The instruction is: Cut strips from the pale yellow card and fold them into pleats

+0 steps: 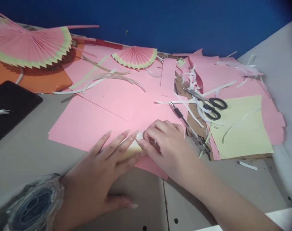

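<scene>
Pink paper sheets (136,102) lie across the middle of the table. On their near edge is a pale yellow and white piece (130,149), partly hidden under my fingers. My left hand (102,166) rests flat over that piece with its fingers spread, the thumb apart on the table side. Close to its fingertips, my right hand (167,144) has its fingers curled and pressed together at the right end of the pale piece. What those fingers grip is hidden.
Black-handled scissors (212,108), a pen (184,120) and white paper strips (194,80) lie to the right, beside a yellow sheet (242,128). Folded pink fans (136,57) stand at the back near a blue wall (146,22). A black tablet-like object (13,109) is at left.
</scene>
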### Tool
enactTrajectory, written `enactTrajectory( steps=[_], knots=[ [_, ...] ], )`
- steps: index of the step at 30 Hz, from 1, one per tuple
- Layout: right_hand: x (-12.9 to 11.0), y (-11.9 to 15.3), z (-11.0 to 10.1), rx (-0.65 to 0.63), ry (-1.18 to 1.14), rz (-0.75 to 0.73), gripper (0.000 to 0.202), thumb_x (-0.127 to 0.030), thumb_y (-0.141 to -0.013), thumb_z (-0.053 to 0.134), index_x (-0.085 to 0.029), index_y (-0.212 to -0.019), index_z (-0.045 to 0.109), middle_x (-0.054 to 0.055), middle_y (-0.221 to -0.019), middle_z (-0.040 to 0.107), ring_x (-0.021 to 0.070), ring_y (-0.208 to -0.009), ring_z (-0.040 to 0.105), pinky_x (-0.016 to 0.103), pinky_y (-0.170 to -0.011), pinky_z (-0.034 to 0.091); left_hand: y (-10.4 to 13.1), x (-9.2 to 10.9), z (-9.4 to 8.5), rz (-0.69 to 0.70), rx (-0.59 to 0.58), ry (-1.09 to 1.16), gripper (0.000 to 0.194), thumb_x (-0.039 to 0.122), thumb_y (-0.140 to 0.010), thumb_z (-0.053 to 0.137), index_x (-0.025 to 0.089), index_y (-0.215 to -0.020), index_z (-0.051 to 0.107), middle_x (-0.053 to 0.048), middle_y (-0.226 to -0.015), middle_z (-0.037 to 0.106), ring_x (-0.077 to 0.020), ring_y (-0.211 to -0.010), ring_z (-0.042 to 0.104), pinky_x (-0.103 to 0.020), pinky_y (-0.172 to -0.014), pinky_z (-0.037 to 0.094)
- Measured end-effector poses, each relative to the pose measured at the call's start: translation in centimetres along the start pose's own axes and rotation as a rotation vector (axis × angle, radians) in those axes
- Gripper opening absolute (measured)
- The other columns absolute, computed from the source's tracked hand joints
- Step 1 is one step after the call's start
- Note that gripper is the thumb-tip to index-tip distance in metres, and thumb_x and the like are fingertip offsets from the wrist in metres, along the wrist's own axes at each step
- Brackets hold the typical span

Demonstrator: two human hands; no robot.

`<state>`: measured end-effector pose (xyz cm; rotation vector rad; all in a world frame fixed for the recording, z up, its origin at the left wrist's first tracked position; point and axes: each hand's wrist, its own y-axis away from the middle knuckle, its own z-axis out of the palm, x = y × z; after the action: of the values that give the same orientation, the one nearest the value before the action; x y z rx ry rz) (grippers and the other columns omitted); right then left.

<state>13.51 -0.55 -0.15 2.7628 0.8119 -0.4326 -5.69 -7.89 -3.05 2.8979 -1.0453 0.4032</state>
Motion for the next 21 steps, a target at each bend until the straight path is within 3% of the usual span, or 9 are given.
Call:
enactTrajectory(
  steps=[9, 15, 21],
  knots=[
    [0.44, -0.21, 0.54, 0.012, -0.026, -0.019, 0.016, -0.025, -0.089, 0.047, -0.020, -0.075, 0.052, 0.002, -0.085, 0.051, 0.0176, -0.080, 0.046, 0.035, -0.075, 0.030, 0.02, 0.13, -0.35, -0.008, -0.039, -0.026, 0.089, 0.072, -0.077, 0.043, 0.020, -0.146, 0.023, -0.007, -0.155, 0.016, -0.0277, -0.141, 0.016, -0.046, -0.112, 0.004],
    [0.67, -0.21, 0.81, 0.031, -0.051, -0.048, 0.015, -0.022, -0.088, 0.046, -0.020, -0.073, 0.050, 0.002, -0.083, 0.049, 0.0173, -0.079, 0.044, 0.033, -0.073, 0.030, -0.16, 0.13, -0.32, -0.035, -0.042, 0.000, 0.088, 0.077, -0.076, 0.038, 0.025, -0.146, 0.025, -0.005, -0.156, 0.016, -0.0267, -0.140, 0.019, -0.042, -0.113, 0.003],
    [0.73, 0.03, 1.01, 0.043, -0.059, -0.049, 0.015, -0.021, -0.087, 0.046, -0.020, -0.073, 0.049, 0.001, -0.082, 0.047, 0.0165, -0.078, 0.043, 0.032, -0.073, 0.030, 0.03, 0.14, 0.08, -0.051, -0.035, -0.005, 0.090, 0.077, -0.077, 0.034, 0.017, -0.144, 0.030, -0.009, -0.154, 0.021, -0.0263, -0.140, 0.022, -0.042, -0.113, 0.004]
  ],
)
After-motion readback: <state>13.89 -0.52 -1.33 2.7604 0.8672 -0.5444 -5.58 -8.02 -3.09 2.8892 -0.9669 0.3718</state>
